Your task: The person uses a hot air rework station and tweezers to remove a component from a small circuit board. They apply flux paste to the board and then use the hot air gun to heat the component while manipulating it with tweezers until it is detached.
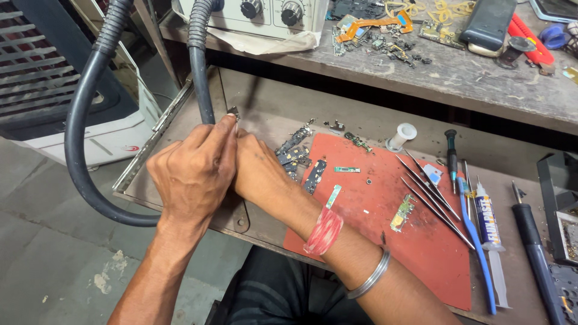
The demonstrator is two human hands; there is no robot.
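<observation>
Together, left hand [192, 171] and right hand [259, 171] fingers pinch small metal part [233, 111]; hose [201, 72] behind, tweezers [433, 195] right.

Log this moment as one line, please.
left hand: pinching small metal part | right hand: pressed against left | red mat: circuit boards, tweezers

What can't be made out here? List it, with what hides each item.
Head view:
- Small metal part: only its tip shows above the left hand; the fingers cover the rest.
- Right hand: its fingertips are hidden behind the left hand.
- Black-handled tool: cut off by the bottom edge.
- Tiny parts on the red mat: too small to tell.
</observation>
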